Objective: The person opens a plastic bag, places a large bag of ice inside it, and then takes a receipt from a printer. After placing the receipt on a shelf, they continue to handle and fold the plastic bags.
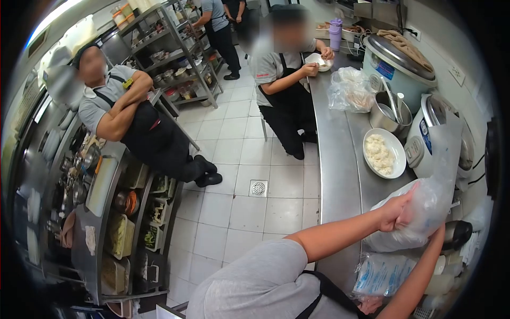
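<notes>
My left hand [397, 211] is closed on a clear plastic bag [425, 204] over the steel counter. The upper part of the bag stands up toward the rice cookers. Low on the bag's far side is my right hand [438, 234], its fingers mostly hidden by the plastic. Under and beside my hands lies more bulky clear plastic. A flat clear pack with blue print [385, 274] rests on the counter nearer my body. Just past my left hand sits a white oval bowl of cooked rice [380, 154].
A large rice cooker [393, 64], a metal pot with utensils [390, 111] and a second cooker [425, 133] line the wall. A person with a white bowl [320, 62] stands at the counter's far end. Another person with crossed arms leans by the ingredient station [103, 183].
</notes>
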The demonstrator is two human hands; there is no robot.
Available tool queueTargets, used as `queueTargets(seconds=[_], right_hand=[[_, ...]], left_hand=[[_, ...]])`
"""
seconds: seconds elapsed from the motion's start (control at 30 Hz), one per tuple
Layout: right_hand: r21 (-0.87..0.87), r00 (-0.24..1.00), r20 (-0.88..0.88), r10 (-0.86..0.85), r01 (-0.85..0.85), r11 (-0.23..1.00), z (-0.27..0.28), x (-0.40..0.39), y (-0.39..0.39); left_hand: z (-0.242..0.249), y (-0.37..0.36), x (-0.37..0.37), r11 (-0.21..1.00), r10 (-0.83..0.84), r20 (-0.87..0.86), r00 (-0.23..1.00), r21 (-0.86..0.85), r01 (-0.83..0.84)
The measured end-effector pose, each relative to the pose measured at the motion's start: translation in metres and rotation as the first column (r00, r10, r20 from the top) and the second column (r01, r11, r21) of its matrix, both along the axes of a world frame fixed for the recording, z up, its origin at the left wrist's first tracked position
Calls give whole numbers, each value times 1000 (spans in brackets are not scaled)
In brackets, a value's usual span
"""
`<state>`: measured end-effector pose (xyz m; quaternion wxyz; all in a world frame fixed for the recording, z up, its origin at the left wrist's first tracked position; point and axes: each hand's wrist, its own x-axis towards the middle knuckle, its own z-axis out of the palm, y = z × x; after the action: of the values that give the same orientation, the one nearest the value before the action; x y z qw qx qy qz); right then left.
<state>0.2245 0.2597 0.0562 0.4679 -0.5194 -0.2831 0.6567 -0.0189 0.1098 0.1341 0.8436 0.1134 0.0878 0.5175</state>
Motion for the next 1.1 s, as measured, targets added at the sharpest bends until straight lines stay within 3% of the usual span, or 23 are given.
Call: queueTargets(seconds=[0.03, 0.1, 0.2, 0.3, 0.37, 0.4, 0.47, 0.5, 0.6, 0.8, 0.87, 0.9, 1.0, 1.03, 1.1], right_hand=[[1, 1000, 5, -8, 8, 1000, -3, 0, 0], [1, 1000, 13, -19, 19, 1000, -8, 2, -1], [5, 999, 24, -36, 36, 999, -15, 1, -5], [11, 998, 32, -53, 53, 999, -25, -1, -12], [17, 996, 41, -77, 76, 997, -35, -4, -19], [22, 994, 50, -92, 91, 996, -41, -8, -23], [30, 990, 67, -120, 119, 992, -53, -19, -34], [35, 988, 82, -130, 128, 991, -58, -25, -40], [48, 978, 138, -156, 151, 987, -69, -38, -52], [91, 964, 201, -171, 156, 984, -71, -56, -67], [95, 968, 198, -155, 138, 986, -68, -52, -78], [95, 976, 176, -130, 115, 989, -65, -49, -86], [43, 995, -76, 63, -60, 997, -61, -30, -114], [9, 940, -282, 192, -198, 980, -71, -15, -121], [-13, 689, -625, 368, -481, 877, -79, 5, -137]], left_hand=[[-2, 1, 1, 1000, 6, -1, 1000, -15, -6], [-38, 14, 4, 990, -34, 22, 999, 139, 31], [-13, 3, -2, 994, 47, -95, 994, -92, -56], [-54, 14, -3, 997, 60, -55, 997, -48, -63], [-118, 19, -16, 986, -5, 1, 1000, 166, 4], [-125, 16, -20, 962, -42, 22, 999, 272, 34], [-113, 7, -7, 981, 190, -125, 974, -22, -194], [-106, 3, -3, 934, 283, -218, 934, -160, -321], [-145, 17, -6, 945, 297, -336, 894, -29, -325], [-171, 38, -2, 919, 289, -603, 744, -42, -391], [-178, 36, -9, 942, 249, -548, 798, -54, -331], [-174, 37, -13, 953, 230, -519, 824, -50, -298], [-148, 14, -31, 978, 49, -6, 999, -204, -49], [-133, 1, -33, 958, 74, -52, 996, -275, -85], [-106, -26, -31, 896, 104, -141, 985, -416, -154]])
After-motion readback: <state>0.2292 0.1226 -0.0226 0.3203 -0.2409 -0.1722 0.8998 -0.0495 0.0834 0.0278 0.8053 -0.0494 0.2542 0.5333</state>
